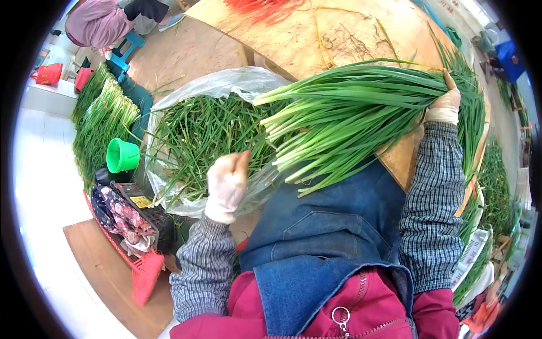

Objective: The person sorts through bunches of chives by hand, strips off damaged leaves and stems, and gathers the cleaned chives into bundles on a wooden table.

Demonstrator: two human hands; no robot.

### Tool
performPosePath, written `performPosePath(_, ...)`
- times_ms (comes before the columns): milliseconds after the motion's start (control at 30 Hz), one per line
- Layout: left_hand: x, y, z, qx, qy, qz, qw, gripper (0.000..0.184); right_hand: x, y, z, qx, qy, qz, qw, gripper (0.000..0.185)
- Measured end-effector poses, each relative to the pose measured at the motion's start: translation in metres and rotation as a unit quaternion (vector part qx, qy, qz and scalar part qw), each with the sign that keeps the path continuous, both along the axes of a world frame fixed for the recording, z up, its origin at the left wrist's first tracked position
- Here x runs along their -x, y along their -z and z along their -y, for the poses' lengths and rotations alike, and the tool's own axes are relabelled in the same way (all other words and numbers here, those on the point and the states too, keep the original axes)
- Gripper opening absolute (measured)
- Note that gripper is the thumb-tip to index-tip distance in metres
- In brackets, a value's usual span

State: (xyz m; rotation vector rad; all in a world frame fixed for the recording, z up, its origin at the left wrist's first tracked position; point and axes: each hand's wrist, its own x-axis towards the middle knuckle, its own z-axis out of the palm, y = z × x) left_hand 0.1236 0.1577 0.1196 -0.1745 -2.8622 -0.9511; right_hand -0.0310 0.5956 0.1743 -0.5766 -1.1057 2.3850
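A thick bunch of garlic chives [350,107] lies across my lap and the table corner, its pale stem ends fanned out to the left. At the leafy end, my right hand [446,104] grips the bunch, thumb on top and most fingers hidden. My left hand [227,181], in a thin whitish glove with bare fingertips, is raised left of the stem ends with its fingers closed together. Whether it pinches anything is too small to tell. Beneath and behind it, a clear plastic bag [226,79] holds loose green leaves [209,130].
A wooden table [271,34] bears red ties [265,8] and dry scraps. More chives [107,118] are stacked at left beside a green bucket [122,155]. A red dustpan-like item [147,277] and a dark crate [158,220] stand nearby. Another person [101,22] sits at upper left.
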Motion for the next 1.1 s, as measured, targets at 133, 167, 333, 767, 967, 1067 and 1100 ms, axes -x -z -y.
performPosePath(133,0.038,-0.023,-0.054,-0.491,-0.042,0.306,0.814,0.043,0.000,-0.005,0.001,-0.001,0.016,-0.004,1.000,0.016)
performPosePath(167,0.042,-0.018,-0.064,-0.659,-0.050,0.296,0.690,0.043,-0.001,-0.006,0.001,0.001,0.018,-0.008,1.000,0.017)
performPosePath(333,0.051,-0.029,-0.072,-0.793,-0.040,0.275,0.543,0.032,0.007,0.008,-0.016,0.011,0.005,-0.042,0.999,0.018)
performPosePath(767,0.056,-0.048,-0.061,-0.693,-0.038,0.310,0.650,0.020,-0.001,-0.018,0.011,0.018,-0.033,-0.016,0.999,0.015)
performPosePath(967,0.032,-0.031,-0.010,-0.714,0.076,0.210,0.663,0.011,0.001,-0.014,0.007,-0.001,-0.040,-0.012,0.999,0.015)
performPosePath(1067,0.013,-0.041,0.050,-0.707,0.096,0.154,0.684,0.007,-0.002,-0.021,0.020,-0.004,-0.026,0.005,1.000,0.015)
performPosePath(1100,0.006,-0.040,0.075,-0.697,0.079,0.118,0.703,0.007,-0.005,-0.023,0.025,-0.004,-0.017,0.013,1.000,0.015)
